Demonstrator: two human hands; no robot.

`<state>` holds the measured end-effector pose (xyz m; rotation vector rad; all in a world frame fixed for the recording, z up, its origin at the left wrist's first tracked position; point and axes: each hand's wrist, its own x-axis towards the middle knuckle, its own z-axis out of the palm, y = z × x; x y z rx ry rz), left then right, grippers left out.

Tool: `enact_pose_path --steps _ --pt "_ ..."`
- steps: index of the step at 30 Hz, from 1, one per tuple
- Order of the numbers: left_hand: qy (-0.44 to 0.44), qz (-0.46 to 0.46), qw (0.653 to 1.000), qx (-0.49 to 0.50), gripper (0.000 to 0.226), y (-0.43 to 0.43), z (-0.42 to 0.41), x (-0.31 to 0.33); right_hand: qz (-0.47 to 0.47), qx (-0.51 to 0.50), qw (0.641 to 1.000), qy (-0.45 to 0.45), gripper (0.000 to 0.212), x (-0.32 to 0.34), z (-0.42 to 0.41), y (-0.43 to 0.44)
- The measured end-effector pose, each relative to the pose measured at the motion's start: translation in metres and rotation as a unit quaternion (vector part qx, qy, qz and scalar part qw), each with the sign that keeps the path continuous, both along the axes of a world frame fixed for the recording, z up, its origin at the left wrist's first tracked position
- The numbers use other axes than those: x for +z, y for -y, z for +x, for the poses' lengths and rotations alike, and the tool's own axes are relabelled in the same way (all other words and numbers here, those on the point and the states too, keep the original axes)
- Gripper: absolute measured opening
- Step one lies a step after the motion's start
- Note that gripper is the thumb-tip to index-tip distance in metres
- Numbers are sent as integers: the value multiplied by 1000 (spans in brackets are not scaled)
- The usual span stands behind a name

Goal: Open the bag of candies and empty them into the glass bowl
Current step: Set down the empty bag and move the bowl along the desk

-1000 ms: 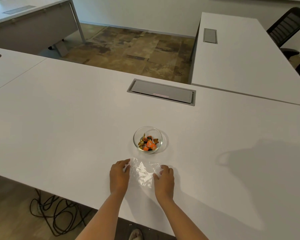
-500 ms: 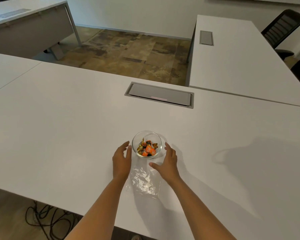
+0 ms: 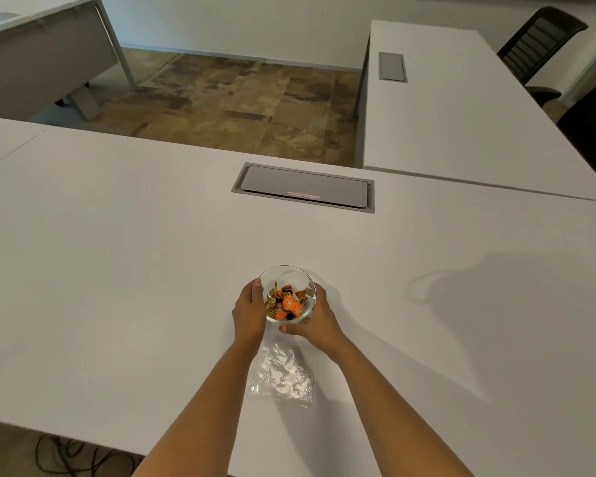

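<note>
A small glass bowl (image 3: 287, 273) stands on the white desk (image 3: 117, 270) and holds several orange, gold and black wrapped candies (image 3: 287, 304). My left hand (image 3: 249, 315) cups the bowl's left side. My right hand (image 3: 315, 320) wraps its right and near side, thumb under the near rim. The clear plastic bag (image 3: 283, 376) lies flat and crumpled on the desk between my forearms, just behind the bowl toward me, with nothing visible inside it.
A grey cable hatch (image 3: 305, 187) is set into the desk beyond the bowl. A second white desk (image 3: 461, 115) joins at the right, with a black chair (image 3: 537, 43) behind it. Cables (image 3: 69, 456) lie on the floor at the lower left.
Both hands left the flattened bag, moved forward and closed around the glass bowl. The bag stays flat on the desk.
</note>
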<state>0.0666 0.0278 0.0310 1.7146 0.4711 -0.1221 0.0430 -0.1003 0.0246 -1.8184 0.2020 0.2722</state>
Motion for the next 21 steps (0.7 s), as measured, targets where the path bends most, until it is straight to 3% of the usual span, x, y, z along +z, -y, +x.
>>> enact_pose_path --steps 10,21 --pt "33 -35 998 -40 36 23 25 26 30 -25 999 3 99 27 12 39" --pt "70 -55 984 -156 36 138 55 66 16 -77 997 6 100 67 27 169"
